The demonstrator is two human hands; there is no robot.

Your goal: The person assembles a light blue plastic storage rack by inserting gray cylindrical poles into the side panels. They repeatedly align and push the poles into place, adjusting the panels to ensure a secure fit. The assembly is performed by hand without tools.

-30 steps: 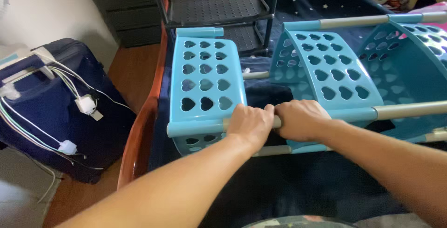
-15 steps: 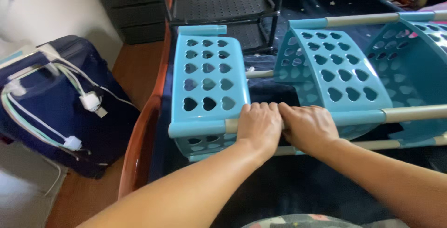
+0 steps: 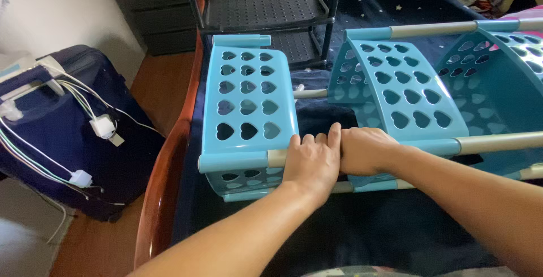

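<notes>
A teal plastic rack lies on its side on a dark blue bedspread. Its left shelf (image 3: 246, 110) and middle shelf (image 3: 399, 87) have heart-shaped holes and are joined by grey metal tubes (image 3: 498, 141). My left hand (image 3: 311, 161) and my right hand (image 3: 365, 151) sit side by side, both wrapped around the near tube between these two shelves, thumbs touching. A third teal shelf (image 3: 498, 79) shows at the far right.
A black perforated rack (image 3: 266, 11) stands beyond the bed. A navy suitcase (image 3: 62, 135) with white cables and chargers lies on the wooden floor at left. The bed's reddish wooden side rail (image 3: 164, 186) runs along the left edge.
Both hands stay on the near tube. The view has shifted slightly and my left hand has closed up against the right one.
</notes>
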